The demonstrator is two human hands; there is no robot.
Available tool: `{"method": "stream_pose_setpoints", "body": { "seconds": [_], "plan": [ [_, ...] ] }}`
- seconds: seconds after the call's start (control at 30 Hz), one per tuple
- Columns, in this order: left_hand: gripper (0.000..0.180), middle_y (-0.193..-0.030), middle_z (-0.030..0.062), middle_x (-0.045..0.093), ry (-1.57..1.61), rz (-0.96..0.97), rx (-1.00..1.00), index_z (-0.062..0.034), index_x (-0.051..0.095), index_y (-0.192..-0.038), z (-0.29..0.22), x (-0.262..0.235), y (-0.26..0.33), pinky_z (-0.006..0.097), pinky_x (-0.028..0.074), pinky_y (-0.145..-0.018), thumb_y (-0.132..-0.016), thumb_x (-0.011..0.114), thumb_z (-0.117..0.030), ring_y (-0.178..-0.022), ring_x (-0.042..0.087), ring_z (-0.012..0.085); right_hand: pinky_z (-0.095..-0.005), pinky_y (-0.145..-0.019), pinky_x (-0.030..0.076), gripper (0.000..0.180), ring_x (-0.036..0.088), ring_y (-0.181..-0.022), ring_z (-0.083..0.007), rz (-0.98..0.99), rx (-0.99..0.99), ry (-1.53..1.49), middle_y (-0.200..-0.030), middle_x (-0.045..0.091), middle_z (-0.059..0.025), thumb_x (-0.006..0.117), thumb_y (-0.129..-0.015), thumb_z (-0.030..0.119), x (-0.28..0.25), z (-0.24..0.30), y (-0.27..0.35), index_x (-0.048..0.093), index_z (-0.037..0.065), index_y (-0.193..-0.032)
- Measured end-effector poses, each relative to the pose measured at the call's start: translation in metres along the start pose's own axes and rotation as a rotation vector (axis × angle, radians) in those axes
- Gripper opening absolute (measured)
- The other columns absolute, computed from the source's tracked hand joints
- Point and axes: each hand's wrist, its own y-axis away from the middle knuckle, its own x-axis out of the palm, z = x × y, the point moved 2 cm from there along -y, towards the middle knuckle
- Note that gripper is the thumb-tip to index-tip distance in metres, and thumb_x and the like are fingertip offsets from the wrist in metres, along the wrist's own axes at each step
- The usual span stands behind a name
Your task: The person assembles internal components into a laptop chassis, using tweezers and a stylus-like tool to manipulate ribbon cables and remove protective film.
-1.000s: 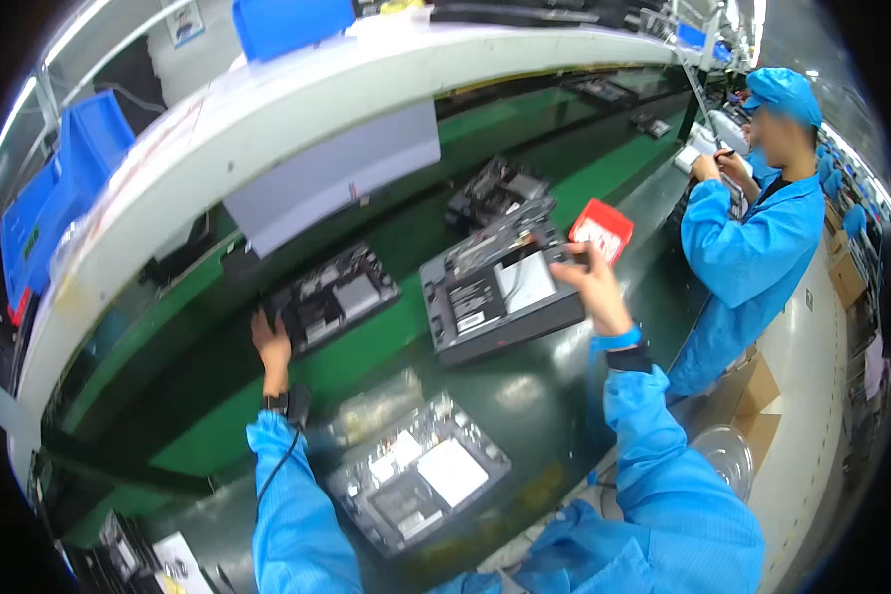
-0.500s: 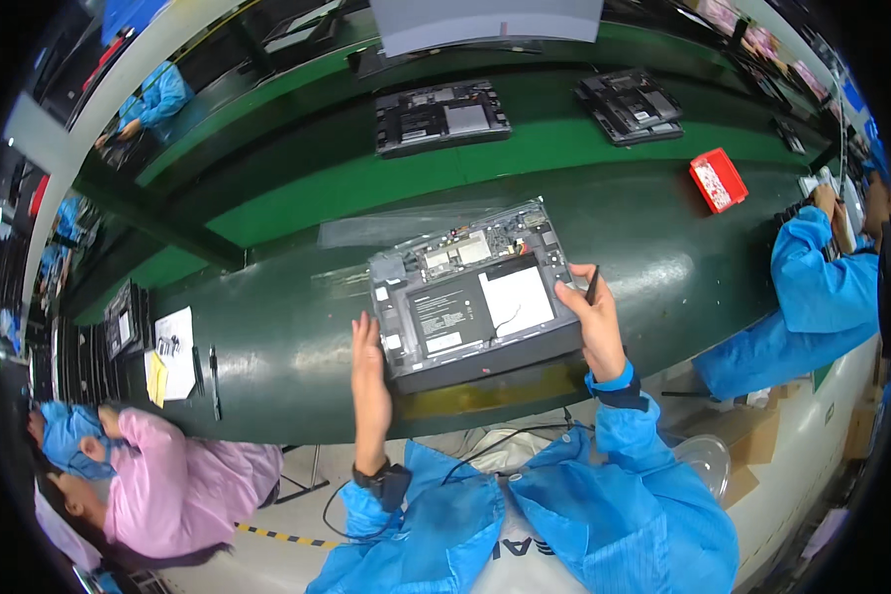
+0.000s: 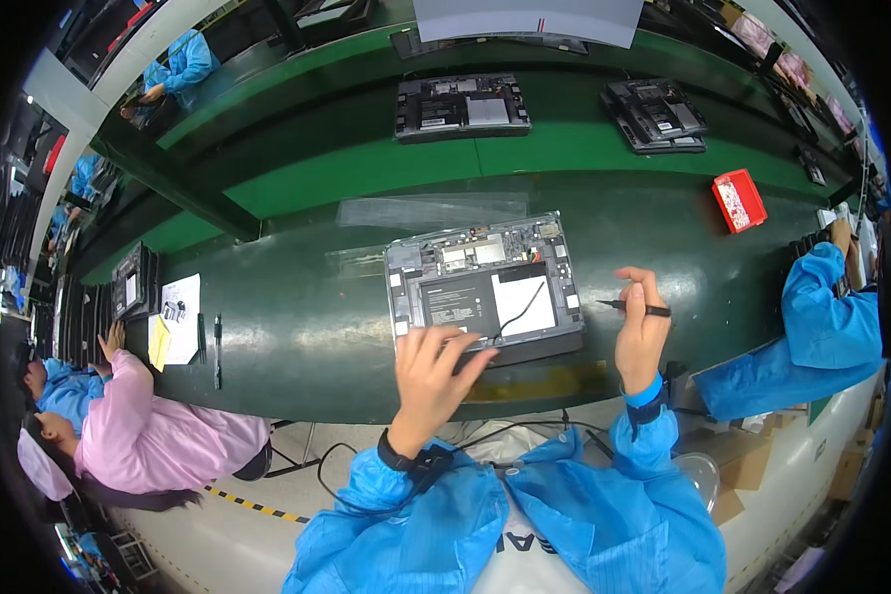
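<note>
An opened laptop base (image 3: 406,282) lies on the bench before me, its circuit board, black battery (image 3: 457,302) and white panel (image 3: 525,303) exposed. A thin black wire (image 3: 521,313) curves across the white panel. My left hand (image 3: 436,371) is at the base's near left edge, fingers spread, holding nothing; I cannot tell whether the fingertips touch it. To the right of the base, my right hand (image 3: 643,332) is raised and closed around a slim black pointed tool (image 3: 612,304), whose tip points left toward the base. Whether the tool has one tip or two is too small to tell.
Clear plastic sheets (image 3: 431,210) lie behind the base. A red bin (image 3: 740,201) of small white pieces stands at the right. More laptop bases (image 3: 462,107) rest on the far green shelf. Paper (image 3: 181,322) and a pen (image 3: 218,351) lie left. Co-workers sit on both sides.
Both hands have let go of the laptop base, which now rests flatter on the bench. My left hand has moved over its near edge; my right hand has moved off rightward with the tool.
</note>
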Motion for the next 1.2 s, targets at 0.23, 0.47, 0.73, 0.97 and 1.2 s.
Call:
{"method": "stream_pose_setpoints", "body": {
  "seconds": [0.23,0.47,0.73,0.97,1.2],
  "plan": [
    [0.027,-0.084,0.0037,0.060,0.056,0.144,-0.028,-0.0086,0.071,-0.094,0.005,0.040,-0.041,0.038,0.045,-0.074,-0.076,0.087,-0.021,-0.086,0.057,0.0252,-0.0243,-0.067,0.050,0.014,0.062,-0.074,-0.0079,0.217,0.079,-0.574,-0.087,0.072,-0.0042,0.074,-0.096,0.009,0.050,-0.023,-0.011,0.067,0.000,-0.103],
    [0.045,-0.098,0.0042,0.058,-0.070,0.222,0.133,-0.0115,0.070,-0.115,0.023,0.035,-0.054,0.038,0.046,-0.076,-0.078,0.084,-0.033,-0.092,0.056,0.0239,-0.0370,-0.077,0.044,0.027,0.064,-0.082,-0.0239,0.216,-0.524,0.185,-0.083,0.074,-0.0037,0.087,-0.076,0.022,0.035,0.008,-0.025,0.076,0.006,-0.094],
    [0.047,-0.128,-0.0007,0.064,-0.251,0.271,0.451,-0.0152,0.073,-0.118,0.033,0.032,-0.066,0.037,0.047,-0.081,-0.079,0.081,-0.041,-0.098,0.057,0.0193,-0.0422,-0.076,0.048,0.020,0.064,-0.082,-0.0323,0.417,-0.534,0.388,-0.092,0.065,-0.0101,0.075,-0.090,0.016,0.048,0.011,-0.050,0.063,0.005,-0.102],
    [0.048,-0.124,-0.0019,0.067,-0.143,0.309,0.434,-0.0106,0.073,-0.116,0.043,0.033,-0.066,0.035,0.048,-0.082,-0.079,0.081,-0.041,-0.095,0.060,0.0168,-0.0439,-0.067,0.051,0.022,0.066,-0.078,-0.0342,0.472,-0.490,0.186,-0.093,0.066,-0.0105,0.077,-0.090,0.015,0.060,0.015,-0.064,0.065,0.004,-0.105],
    [0.047,-0.123,-0.0017,0.068,-0.103,0.314,0.434,-0.0089,0.074,-0.113,0.044,0.030,-0.071,0.033,0.047,-0.081,-0.079,0.081,-0.040,-0.095,0.059,0.0168,-0.0380,-0.061,0.054,0.026,0.068,-0.071,-0.0262,0.435,-0.639,0.138,-0.092,0.068,-0.0069,0.082,-0.084,0.015,0.077,0.014,-0.070,0.075,0.005,-0.107]
  ]
}}
